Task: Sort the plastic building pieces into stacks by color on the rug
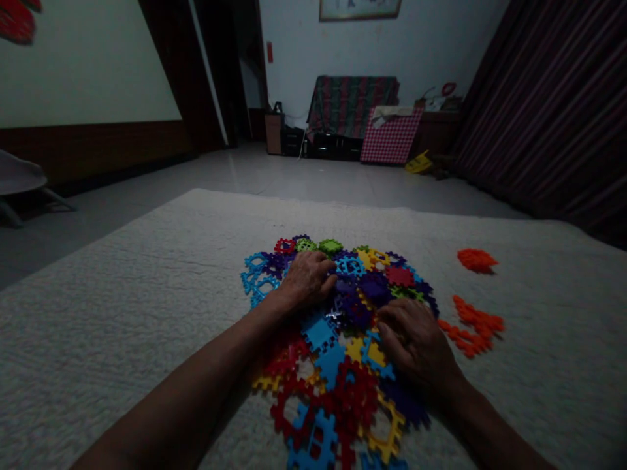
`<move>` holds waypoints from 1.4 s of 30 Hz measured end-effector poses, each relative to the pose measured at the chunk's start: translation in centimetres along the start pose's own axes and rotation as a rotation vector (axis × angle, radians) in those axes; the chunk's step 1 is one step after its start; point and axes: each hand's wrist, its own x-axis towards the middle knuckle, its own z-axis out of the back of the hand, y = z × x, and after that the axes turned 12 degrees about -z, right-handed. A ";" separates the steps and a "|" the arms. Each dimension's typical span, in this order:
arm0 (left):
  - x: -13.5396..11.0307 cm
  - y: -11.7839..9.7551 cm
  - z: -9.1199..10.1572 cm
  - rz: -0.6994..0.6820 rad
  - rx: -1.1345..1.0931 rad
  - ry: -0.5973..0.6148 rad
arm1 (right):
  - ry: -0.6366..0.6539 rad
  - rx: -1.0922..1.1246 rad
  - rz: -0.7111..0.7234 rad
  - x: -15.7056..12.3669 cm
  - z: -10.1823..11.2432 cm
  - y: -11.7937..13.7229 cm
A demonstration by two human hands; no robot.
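Note:
A pile of colourful plastic interlocking pieces [321, 331] with toothed edges lies on the pale mat in front of me. My left hand [309, 277] rests on the far left part of it, fingers bent and thumb apart, beside dark purple pieces [372, 285]. On the right side of the pile, my right hand [416, 329] is half curled, with a gap between thumb and fingertips, next to a blue piece [377, 356] and yellow ones. No held piece shows in either hand; the undersides of the fingers are hidden.
Two groups of orange pieces lie apart on the right: a small heap [476, 260] and a larger one [473, 326]. The pale mat [122, 294] covers the floor. Beyond it stand a cloth-covered item [355, 104], a checked cloth [392, 136] and a yellow object [418, 163].

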 end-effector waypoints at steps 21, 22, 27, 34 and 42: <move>0.0 -1.9 1.0 -0.248 -0.137 0.195 | 0.005 0.008 0.183 -0.2 0.0 -0.8; 0.0 -1.6 1.1 -0.243 -0.132 0.194 | 0.003 0.010 0.189 -0.2 -0.1 -0.9; -0.2 1.0 1.8 -0.080 -0.063 0.069 | 0.005 0.016 0.158 0.0 0.1 -0.6; -1.3 4.2 0.9 0.281 0.084 -0.015 | -0.295 -0.063 -0.023 0.1 0.4 -0.4; 0.3 0.2 1.1 -0.126 -0.130 -0.022 | 0.028 -0.109 0.011 -0.1 -0.8 -1.0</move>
